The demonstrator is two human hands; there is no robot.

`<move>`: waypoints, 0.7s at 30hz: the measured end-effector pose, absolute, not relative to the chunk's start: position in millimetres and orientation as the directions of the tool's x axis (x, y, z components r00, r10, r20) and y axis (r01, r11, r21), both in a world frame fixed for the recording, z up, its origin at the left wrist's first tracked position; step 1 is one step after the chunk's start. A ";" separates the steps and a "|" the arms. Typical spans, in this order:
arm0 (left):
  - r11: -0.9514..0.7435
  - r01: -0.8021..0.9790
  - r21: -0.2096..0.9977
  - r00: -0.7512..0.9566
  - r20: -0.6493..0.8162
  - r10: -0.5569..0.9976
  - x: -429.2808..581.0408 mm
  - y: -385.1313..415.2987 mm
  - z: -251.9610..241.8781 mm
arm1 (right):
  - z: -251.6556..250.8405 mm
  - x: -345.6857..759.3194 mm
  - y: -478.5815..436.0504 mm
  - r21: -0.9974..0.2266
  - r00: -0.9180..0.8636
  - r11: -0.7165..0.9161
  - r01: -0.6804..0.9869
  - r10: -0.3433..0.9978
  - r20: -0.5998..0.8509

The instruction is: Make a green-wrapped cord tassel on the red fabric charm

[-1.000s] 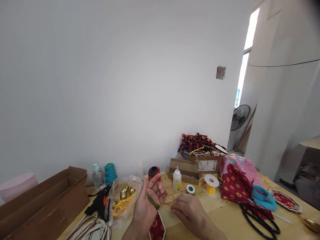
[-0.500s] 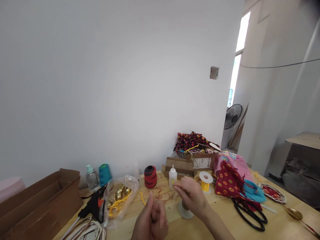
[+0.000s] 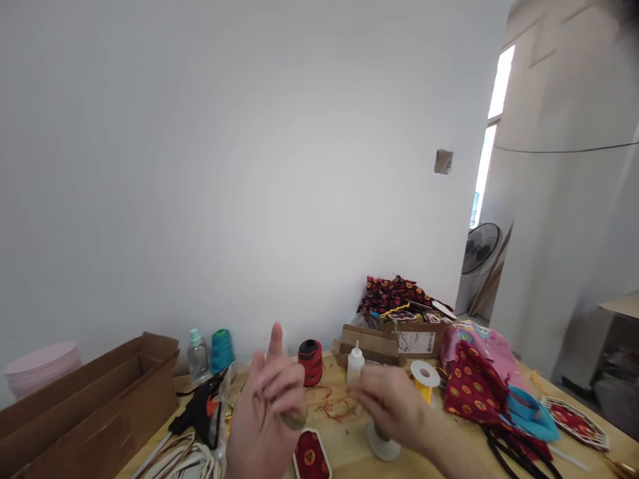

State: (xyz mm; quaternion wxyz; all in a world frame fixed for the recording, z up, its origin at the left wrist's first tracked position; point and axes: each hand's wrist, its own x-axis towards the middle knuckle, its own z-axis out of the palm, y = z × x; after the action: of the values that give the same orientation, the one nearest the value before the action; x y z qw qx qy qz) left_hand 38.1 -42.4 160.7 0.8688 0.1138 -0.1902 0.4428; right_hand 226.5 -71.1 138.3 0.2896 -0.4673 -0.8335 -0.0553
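Observation:
My left hand point(image 3: 269, 406) is raised at the lower middle, palm turned up, its index finger stretched upward and the other fingers curled; a small dull object shows at its fingertips, too blurred to name. Just right of it, a red patterned piece with a white rim point(image 3: 312, 455) lies on the table. My right hand point(image 3: 392, 402) has its fingers pinched together in front of the white squeeze bottle point(image 3: 356, 361); what they hold, if anything, is too small to tell. Beneath it stands a spool with a white round base point(image 3: 383, 450). Thin red thread point(image 3: 335, 407) lies between my hands.
A long cardboard box point(image 3: 94, 412) and a black glue gun point(image 3: 200, 412) are at the left. Behind stand teal point(image 3: 221, 351) and red-black thread cones point(image 3: 310, 364). Yellow thread point(image 3: 424, 391), patterned cloth point(image 3: 469, 389), blue ribbon point(image 3: 532, 416) and black scissors point(image 3: 514, 456) lie right.
My left hand has risen and its index finger now points up. The red patterned piece has come into view beside it. The whole view has shifted, with table items appearing farther right.

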 end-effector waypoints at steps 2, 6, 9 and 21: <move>0.456 -0.878 0.145 0.475 0.377 0.795 35.4 -32.7 156.2 | 113.7 217.0 -77.8 -0.075 -0.481 0.579 0.812 0.737 0.474; 0.329 -0.872 0.363 0.437 0.276 0.856 35.4 -16.4 141.2 | 92.2 207.6 -87.2 0.064 -0.526 0.565 0.823 0.715 0.461; 0.352 -0.812 0.465 0.493 0.224 0.841 40.4 -14.8 128.2 | 101.8 204.9 -92.4 0.097 -0.533 0.565 0.820 0.690 0.490; 0.565 -0.351 0.747 0.909 0.128 0.396 76.6 -58.0 94.6 | 158.5 206.3 -75.1 -0.115 -0.521 0.641 0.759 0.703 0.484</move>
State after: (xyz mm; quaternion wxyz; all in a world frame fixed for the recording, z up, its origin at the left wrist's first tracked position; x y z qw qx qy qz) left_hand 76.6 -58.0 94.6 0.8842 0.4158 0.0270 0.2111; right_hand 206.3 -75.1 158.5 0.2515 -0.4200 -0.8702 -0.0554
